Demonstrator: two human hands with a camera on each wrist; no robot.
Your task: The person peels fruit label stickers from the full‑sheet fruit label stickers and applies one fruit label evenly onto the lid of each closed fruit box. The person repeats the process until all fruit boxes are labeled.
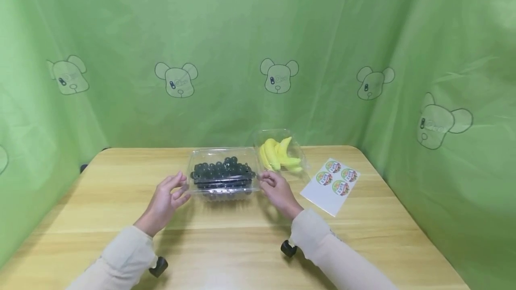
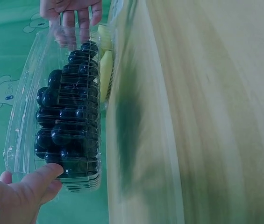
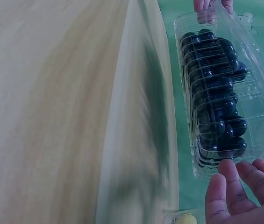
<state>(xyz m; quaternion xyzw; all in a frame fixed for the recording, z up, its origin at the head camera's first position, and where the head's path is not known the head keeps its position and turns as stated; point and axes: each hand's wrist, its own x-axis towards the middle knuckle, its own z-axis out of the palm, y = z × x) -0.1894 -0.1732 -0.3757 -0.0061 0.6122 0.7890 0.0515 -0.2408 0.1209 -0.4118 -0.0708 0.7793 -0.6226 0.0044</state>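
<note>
A clear plastic clamshell box (image 1: 197, 155) holds dark round grapes (image 1: 221, 171), seen through its walls. In both wrist views the box is raised off the tabletop, with a shadow below it. My left hand (image 1: 167, 198) holds its left end; in the left wrist view the thumb (image 2: 45, 177) presses near the lower corner. At the opposite end, my right hand (image 1: 280, 194) grips the edge, and its fingertips (image 3: 230, 172) touch the end wall in the right wrist view. The lid lies over the grapes; whether it is latched I cannot tell.
Behind the right hand stands another clear box (image 1: 298, 149) with yellow bananas (image 1: 274, 153). A white sheet (image 1: 318, 196) with several round fruit stickers (image 1: 340, 187) lies to the right on the wooden table (image 1: 225, 254). Green curtains (image 1: 225, 21) surround the table's back and sides.
</note>
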